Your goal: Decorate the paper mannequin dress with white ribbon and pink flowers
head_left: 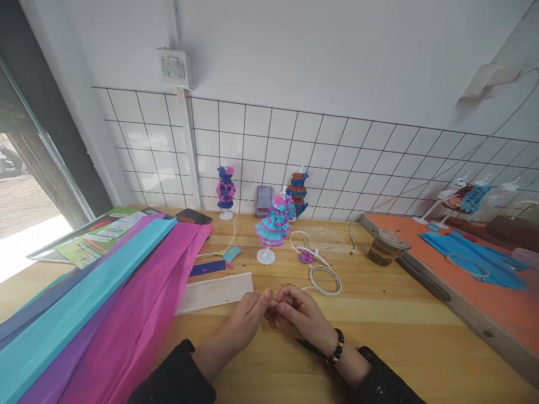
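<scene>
My left hand [249, 317] and my right hand [304, 313] meet above the front of the wooden table, fingertips pinched together. Whatever is between them is too small or hidden to name. Just beyond stands a small white dress stand with a turquoise and pink crepe paper dress [273, 229]. A roll of white double-sided tape [325, 280] lies right of my hands, its loose strip curling back. To the left is a white paper strip [214, 293]. Under my right wrist shows a dark pointed object [309, 346], partly covered.
Crepe paper sheets [143, 280] fill the left side. A purple-blue piece [208, 268], a small pink-purple bit [306, 256] and a plastic cup [388, 248] lie around. Dressed stands [226, 188] and a phone [264, 200] are by the wall. An orange-topped table [480, 303] adjoins at right.
</scene>
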`<state>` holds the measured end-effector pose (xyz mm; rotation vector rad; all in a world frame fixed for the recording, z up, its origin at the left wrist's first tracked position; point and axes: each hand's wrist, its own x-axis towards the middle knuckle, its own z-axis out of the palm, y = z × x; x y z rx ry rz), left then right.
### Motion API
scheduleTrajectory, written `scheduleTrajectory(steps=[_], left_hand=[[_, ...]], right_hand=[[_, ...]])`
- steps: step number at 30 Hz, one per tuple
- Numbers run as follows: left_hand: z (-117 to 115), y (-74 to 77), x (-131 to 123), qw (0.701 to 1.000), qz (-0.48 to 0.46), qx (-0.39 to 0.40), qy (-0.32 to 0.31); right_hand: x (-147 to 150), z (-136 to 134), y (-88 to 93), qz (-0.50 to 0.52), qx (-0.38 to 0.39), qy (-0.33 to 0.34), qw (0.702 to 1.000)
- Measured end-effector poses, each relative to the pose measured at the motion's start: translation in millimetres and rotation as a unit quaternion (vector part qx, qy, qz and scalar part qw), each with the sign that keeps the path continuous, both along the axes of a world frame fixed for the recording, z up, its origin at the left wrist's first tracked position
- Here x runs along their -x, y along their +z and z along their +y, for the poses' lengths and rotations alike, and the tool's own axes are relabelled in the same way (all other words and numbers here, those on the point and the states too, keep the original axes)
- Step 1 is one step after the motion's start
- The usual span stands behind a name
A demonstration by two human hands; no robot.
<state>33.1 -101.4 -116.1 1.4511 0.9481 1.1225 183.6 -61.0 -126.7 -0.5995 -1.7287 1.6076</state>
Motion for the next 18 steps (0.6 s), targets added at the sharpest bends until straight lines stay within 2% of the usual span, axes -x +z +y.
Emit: scheduleTrajectory(steps=[4,8,11,14,18], left_hand=[[3.4,0.1,0.7,0.995,-0.075,0.059,0.010],[8.9,0.1,2.1,0.979,-0.160,0.114,0.046],[11.4,-0.1,2.6,0.974,-0.184,0.119,0.050],[11.6,0.5,1.7,0.976,-0.177,0.118,0.048],[10.5,0.2,0.8,0.981,-0.150,0.109,0.055]], right_hand=[[-2.3,3.3,-4.2,-0.009,0.000,-0.012,1.000],[-5.9,6.5,-6.2,-0.028,-0.046,-0.092,0.994],[-7.7,7.0,-2.5,-0.078,-0.170,-0.173,0.967],[-8.6,6.4,1.9,-0.112,-0.309,-0.206,0.921],[-9.2,6.1,3.6,-0.112,-0.373,-0.201,0.899]])
